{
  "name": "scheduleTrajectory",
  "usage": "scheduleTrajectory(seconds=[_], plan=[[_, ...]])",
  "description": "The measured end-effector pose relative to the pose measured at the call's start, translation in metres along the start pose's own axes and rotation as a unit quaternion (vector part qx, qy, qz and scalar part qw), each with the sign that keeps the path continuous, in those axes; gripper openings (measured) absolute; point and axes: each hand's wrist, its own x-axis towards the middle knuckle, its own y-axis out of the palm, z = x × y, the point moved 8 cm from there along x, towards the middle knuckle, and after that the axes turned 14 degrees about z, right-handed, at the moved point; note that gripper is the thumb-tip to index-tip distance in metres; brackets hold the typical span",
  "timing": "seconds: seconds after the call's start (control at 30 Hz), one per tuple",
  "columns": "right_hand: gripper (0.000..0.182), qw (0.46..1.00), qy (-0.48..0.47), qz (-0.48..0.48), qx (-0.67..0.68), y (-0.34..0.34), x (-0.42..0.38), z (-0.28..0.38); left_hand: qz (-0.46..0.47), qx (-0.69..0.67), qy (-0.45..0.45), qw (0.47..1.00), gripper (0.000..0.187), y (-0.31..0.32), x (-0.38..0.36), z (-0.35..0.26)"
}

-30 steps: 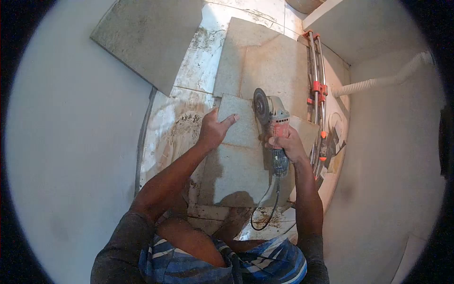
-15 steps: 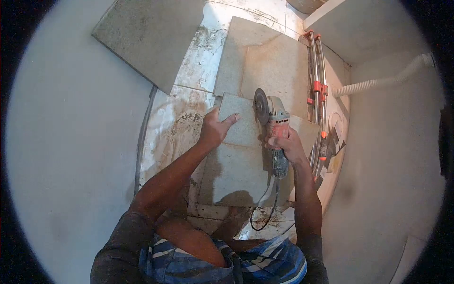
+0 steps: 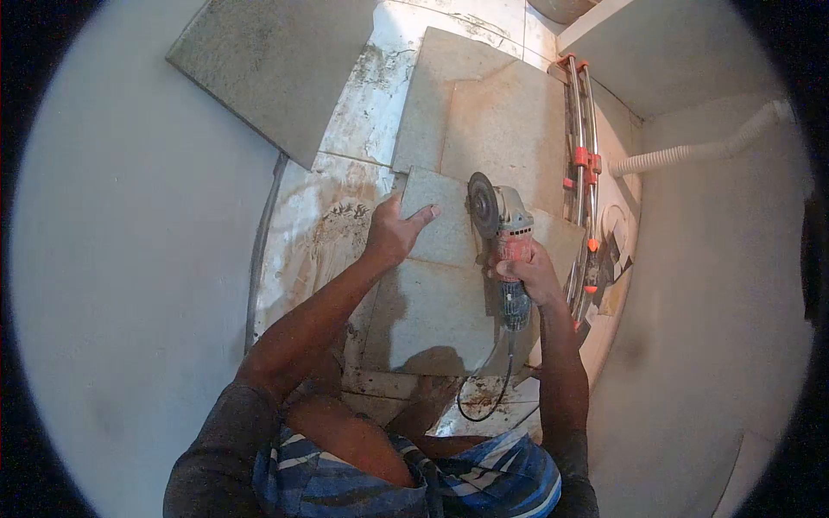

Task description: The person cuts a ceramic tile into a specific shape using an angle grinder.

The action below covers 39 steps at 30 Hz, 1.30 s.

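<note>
My right hand [image 3: 531, 272] is wrapped around the red and black body of an angle grinder [image 3: 515, 249]. The grinder's dark round disc [image 3: 484, 205] stands at the right edge of a small cut tile [image 3: 440, 229]; whether it touches is hard to tell. On the tile's left side, my left hand [image 3: 397, 230] grips the edge, thumb stretched over the top and fingers partly hidden. Beneath the cut piece lies a larger grey tile [image 3: 432, 315]. A black cord [image 3: 484, 417] loops down from the grinder's rear.
More grey tiles [image 3: 505, 125] lie ahead on the dirty white floor [image 3: 354, 121]. One big tile [image 3: 276, 73] leans by the left wall. To the right are a tile cutter with metal rails [image 3: 580, 129] and a corrugated white hose [image 3: 665, 160] by the wall.
The grinder has shifted slightly right and downward, and its disc now faces me a little more. My left hand and the cut tile stay nearly where they were.
</note>
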Motion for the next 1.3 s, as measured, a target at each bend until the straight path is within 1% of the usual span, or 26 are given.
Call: scheduleTrajectory(seconds=[0.1,0.2,0.37,0.47,0.5,0.57,0.73,0.8,0.87,1.0,1.1,1.17,1.23,1.3], plan=[[0.043,1.0,0.0,0.025,0.014,0.004,-0.001,0.003,0.014,-0.032,0.009,0.999,0.046,0.003,0.001,0.001],[0.04,1.0,0.015,0.015,-0.016,0.003,-0.004,0.005,0.015,-0.052,0.003,0.999,0.044,0.004,0.002,0.006],[0.039,1.0,0.011,0.012,-0.025,0.0,-0.007,0.0,0.016,-0.063,0.015,0.998,0.042,0.004,-0.001,-0.003],[0.038,0.999,0.017,0.011,-0.026,0.0,-0.009,-0.005,0.021,-0.049,-0.009,0.999,0.042,0.004,-0.001,-0.003],[0.037,0.999,0.016,0.017,-0.025,0.0,-0.009,-0.006,0.022,-0.049,-0.009,0.999,0.042,0.004,0.0,-0.002],[0.037,1.0,0.012,0.022,-0.017,0.001,-0.01,-0.006,0.022,-0.043,0.017,0.999,0.042,0.004,0.001,-0.004],[0.036,0.999,0.012,0.05,-0.008,0.003,-0.012,-0.009,0.02,-0.025,-0.006,0.999,0.042,0.003,0.0,-0.002],[0.037,0.998,0.02,0.049,-0.044,-0.004,-0.012,-0.019,0.017,-0.01,-0.01,1.0,0.041,0.002,0.0,0.0],[0.036,0.998,0.017,0.055,-0.035,-0.001,-0.014,-0.018,0.019,-0.056,-0.002,0.998,0.042,0.004,0.0,0.0],[0.036,0.997,0.025,0.065,-0.032,0.002,-0.018,-0.015,0.021,-0.05,-0.006,0.999,0.041,0.003,0.001,0.001],[0.036,0.997,0.018,0.073,-0.008,0.002,-0.017,-0.02,0.022,-0.011,0.004,1.0,0.037,0.003,0.005,0.008],[0.036,0.997,0.023,0.077,-0.019,-0.002,-0.017,-0.025,0.025,-0.051,-0.004,0.998,0.037,0.005,0.004,0.012],[0.037,0.996,0.027,0.082,-0.032,-0.003,-0.017,-0.027,0.024,-0.055,-0.002,0.998,0.037,0.005,0.003,0.011],[0.033,0.997,0.016,0.076,-0.002,-0.002,-0.019,-0.026,0.023,-0.059,0.0,0.998,0.037,0.005,0.003,0.009]])
